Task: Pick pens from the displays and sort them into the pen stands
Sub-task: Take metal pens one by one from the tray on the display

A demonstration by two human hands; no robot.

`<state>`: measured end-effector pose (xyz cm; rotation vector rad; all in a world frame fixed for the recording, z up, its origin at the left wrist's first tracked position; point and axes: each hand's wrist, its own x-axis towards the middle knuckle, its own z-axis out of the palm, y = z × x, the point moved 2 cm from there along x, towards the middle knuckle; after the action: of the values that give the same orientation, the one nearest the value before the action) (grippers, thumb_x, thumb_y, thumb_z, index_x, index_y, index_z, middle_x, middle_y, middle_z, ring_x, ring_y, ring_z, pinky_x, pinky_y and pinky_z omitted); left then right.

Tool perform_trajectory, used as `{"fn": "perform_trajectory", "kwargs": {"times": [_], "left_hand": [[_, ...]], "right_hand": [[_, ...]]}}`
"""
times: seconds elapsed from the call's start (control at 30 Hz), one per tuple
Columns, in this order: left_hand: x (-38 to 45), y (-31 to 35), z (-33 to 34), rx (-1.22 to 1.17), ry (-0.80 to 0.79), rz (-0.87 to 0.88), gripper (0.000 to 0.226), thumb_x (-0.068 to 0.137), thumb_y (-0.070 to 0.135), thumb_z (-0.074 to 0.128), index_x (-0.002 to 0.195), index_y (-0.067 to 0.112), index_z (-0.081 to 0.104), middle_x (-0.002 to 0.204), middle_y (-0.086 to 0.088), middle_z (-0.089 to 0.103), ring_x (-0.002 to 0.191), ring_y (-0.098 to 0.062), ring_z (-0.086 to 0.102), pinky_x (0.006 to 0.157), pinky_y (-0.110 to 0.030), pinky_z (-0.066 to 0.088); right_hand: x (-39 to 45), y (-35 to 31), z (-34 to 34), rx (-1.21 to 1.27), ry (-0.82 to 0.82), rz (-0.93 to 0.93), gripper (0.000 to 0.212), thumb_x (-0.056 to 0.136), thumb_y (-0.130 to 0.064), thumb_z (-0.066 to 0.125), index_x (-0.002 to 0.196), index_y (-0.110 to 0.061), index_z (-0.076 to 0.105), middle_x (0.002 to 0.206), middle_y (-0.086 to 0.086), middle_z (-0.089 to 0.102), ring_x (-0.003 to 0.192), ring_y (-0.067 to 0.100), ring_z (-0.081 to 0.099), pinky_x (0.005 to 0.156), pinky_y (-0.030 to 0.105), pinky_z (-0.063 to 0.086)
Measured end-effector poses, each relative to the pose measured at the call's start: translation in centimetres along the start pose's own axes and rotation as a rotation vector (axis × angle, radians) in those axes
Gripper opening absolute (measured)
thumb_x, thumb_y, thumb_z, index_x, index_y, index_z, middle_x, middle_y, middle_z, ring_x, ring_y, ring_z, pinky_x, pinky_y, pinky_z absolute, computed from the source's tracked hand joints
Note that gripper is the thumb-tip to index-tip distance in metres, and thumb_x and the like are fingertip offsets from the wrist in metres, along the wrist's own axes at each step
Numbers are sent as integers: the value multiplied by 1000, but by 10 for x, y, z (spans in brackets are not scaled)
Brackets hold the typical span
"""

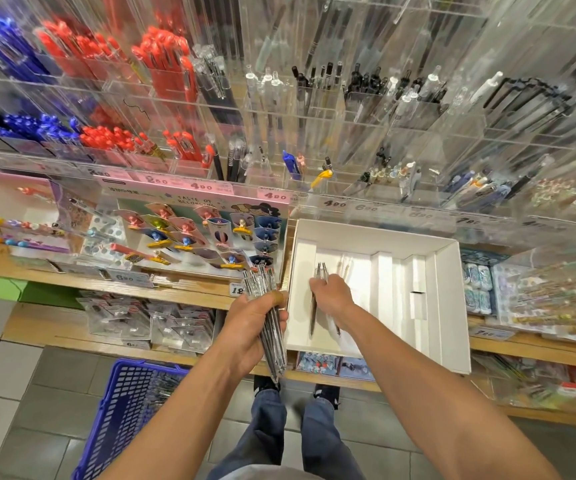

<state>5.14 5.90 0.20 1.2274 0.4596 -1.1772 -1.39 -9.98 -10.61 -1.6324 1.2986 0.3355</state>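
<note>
The left hand (pixel 250 322), at lower centre of the frame, is wrapped round a bundle of clear-barrelled pens (pixel 267 320), gripped near mid-length with the thumb across the top. The right hand (pixel 331 296), just right of it, is curled over a few pens (pixel 317 299) inside the white cardboard box (pixel 447 306) at centre right; whether it pinches them or merely presses them down cannot be told. Both groups lie with the long axis running roughly bottom to top of the frame, clip ends toward the acrylic displays (pixel 279 116) above and tips toward the person. Judged from appearance, each pen is light, stiff and smooth, so a loose bundle may fan out or slip endwise. Hold at mid-barrel with even pressure, all tips facing one way. A blue basket (pixel 106 420) stands at lower left.
</note>
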Motion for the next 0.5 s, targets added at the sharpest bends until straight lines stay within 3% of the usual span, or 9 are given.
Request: {"fn": "perform_trajectory", "kwargs": {"times": [0.1,0.27,0.4,0.5], "left_hand": [[1,0,0,-8,7,-4,38,88,-1,63,124,-8,53,69,-8,58,55,-15,55,47,-23,47],[6,1,-4,-9,10,0,42,87,0,64,127,-8,52,70,-8,59,58,-17,55,48,-25,48],[7,0,-6,-14,12,-5,43,88,1,65,127,-8,51,69,-7,59,57,-16,55,49,-25,48],[8,0,-8,4,14,-14,39,88,2,65,125,-6,53,69,-7,59,57,-16,55,49,-25,48]], "right_hand": [[-1,4,-4,54,32,-5,27,100,-21,40,122,-5,41,97,5,54,81,17,54,60,29,41],[4,13,-32,144,302,68,33,93,-14,52,123,-3,45,111,13,57,89,25,55,67,30,42],[12,20,-37,108,333,110,35,86,-31,67,106,-4,55,94,5,58,79,23,57,64,29,42],[15,23,-34,48,347,116,32,82,-36,70,86,-7,56,74,1,58,61,16,55,49,23,36]]}}
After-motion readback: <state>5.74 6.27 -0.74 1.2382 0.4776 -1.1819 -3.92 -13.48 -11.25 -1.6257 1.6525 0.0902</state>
